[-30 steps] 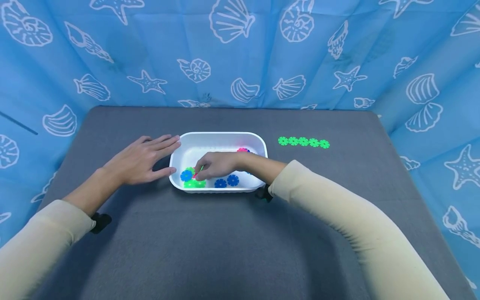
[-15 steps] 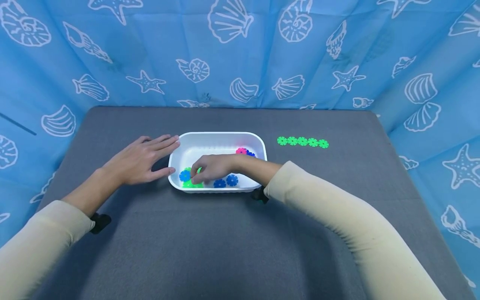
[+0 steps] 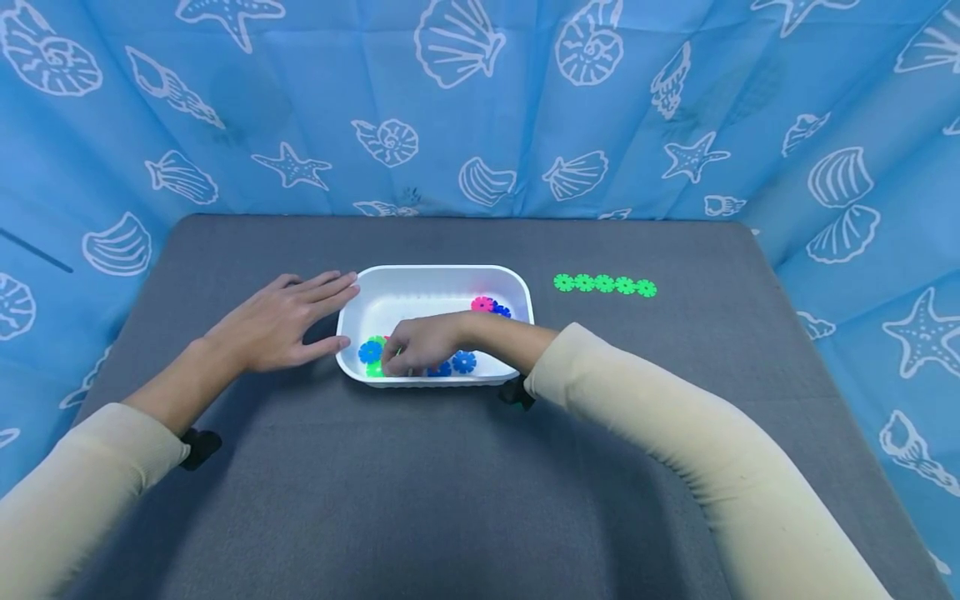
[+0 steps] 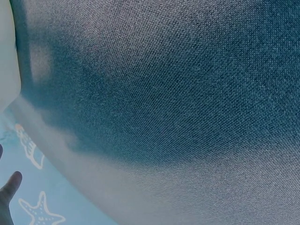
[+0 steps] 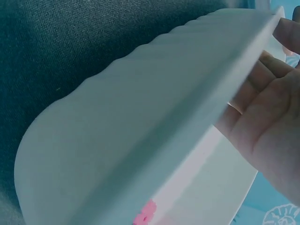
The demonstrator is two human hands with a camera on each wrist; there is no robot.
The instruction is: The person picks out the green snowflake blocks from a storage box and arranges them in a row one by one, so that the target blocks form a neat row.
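My right hand (image 3: 427, 340) reaches into a white tub (image 3: 442, 268), fingers bent down among notched plastic discs near its front left. A blue disc (image 3: 371, 352) and a green disc (image 3: 375, 369) show beside its fingertips. I cannot tell whether it pinches a disc, as the tub wall (image 5: 131, 103) hides the fingertips in the right wrist view. My left hand (image 3: 288, 323) has its fingers extended, with the fingertips right at the tub's left rim. In the left wrist view, only a thumb (image 4: 10, 187) and a little of the hand show at the edge.
Right of the tub, several green discs (image 3: 604, 284) lie in a row on the grey table (image 3: 420, 483). Inside the tub are a pink disc (image 3: 482, 305) at the back right and blue discs (image 3: 464, 362) near the front. A blue shell-patterned curtain (image 3: 315, 83) hangs behind.
My right hand has shifted slightly left and lower within the tub, now covering part of the green discs and a blue one. The left hand stays at the rim.
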